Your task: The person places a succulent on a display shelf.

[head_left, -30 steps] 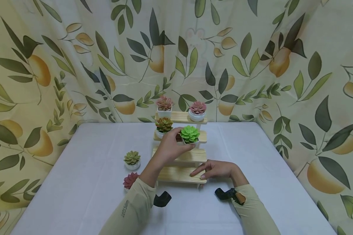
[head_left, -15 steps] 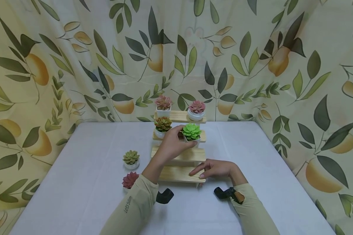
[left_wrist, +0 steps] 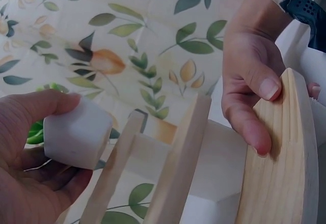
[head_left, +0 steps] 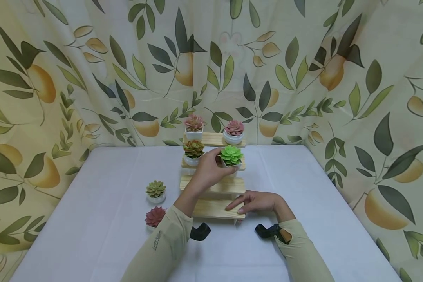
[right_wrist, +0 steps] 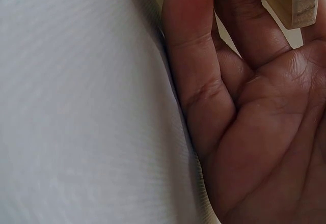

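Note:
In my left hand [head_left: 208, 171] is a bright green potted succulent [head_left: 232, 155], held over the right end of the second step from the top. The left wrist view shows thumb and fingers around its white pot [left_wrist: 79, 132], apart from the boards. My right hand [head_left: 261, 202] grips the right end of the lowest board of a wooden stepped shelf [head_left: 211, 209]. Two of its digits lie on the board's top in the left wrist view, and another fingertip [left_wrist: 313, 89] shows at the far side. The board's corner [right_wrist: 300, 5] appears between the fingers in the right wrist view.
On the top step are two pink succulents [head_left: 194, 124] [head_left: 234, 128]. A reddish-green one [head_left: 193, 149] occupies the second step's left. On the white table [head_left: 102, 219], left of the shelf, stand a pale green succulent [head_left: 156, 189] and a red one [head_left: 155, 216], partly behind the left sleeve.
My left hand has moved the green succulent slightly right and away from me, toward the second step's right end. The right hand keeps its place on the lowest board.

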`<state>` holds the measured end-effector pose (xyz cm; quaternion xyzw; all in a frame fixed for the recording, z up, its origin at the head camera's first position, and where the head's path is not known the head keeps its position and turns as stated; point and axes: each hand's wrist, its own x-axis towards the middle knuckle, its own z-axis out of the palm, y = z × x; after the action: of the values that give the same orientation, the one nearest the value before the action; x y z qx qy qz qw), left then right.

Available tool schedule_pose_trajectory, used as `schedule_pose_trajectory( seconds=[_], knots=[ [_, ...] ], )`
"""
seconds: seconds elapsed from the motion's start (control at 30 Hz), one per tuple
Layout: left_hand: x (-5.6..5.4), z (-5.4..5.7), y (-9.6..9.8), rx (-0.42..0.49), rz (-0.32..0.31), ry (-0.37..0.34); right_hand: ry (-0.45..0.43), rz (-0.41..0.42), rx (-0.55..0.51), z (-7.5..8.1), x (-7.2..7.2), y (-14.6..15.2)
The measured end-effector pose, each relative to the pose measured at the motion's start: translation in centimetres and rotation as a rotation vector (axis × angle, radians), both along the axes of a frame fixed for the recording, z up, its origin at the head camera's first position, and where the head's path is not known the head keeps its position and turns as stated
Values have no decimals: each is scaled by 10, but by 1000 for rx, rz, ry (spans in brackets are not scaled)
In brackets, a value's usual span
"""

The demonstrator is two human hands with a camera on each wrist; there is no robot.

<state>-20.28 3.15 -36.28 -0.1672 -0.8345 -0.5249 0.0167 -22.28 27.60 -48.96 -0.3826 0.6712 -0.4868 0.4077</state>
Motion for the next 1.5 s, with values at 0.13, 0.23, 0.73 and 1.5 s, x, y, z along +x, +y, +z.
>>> schedule_pose_trajectory(
  seconds=[0.13, 0.23, 0.73, 1.5],
  knots=[
    [-2, -2, 1, 10, 6, -5, 13, 10, -9, -1, -1, 0],
    [-4, -3, 3, 8, 11, -5, 21, 13, -11, -1, -1, 0],
    [-11, -6, 13, -9, 63, 22, 5, 18, -25, 1, 0, -2],
    [-12, -10, 21, 30, 109, 43, -1, 15, -16, 1, 0, -1]
  ],
)
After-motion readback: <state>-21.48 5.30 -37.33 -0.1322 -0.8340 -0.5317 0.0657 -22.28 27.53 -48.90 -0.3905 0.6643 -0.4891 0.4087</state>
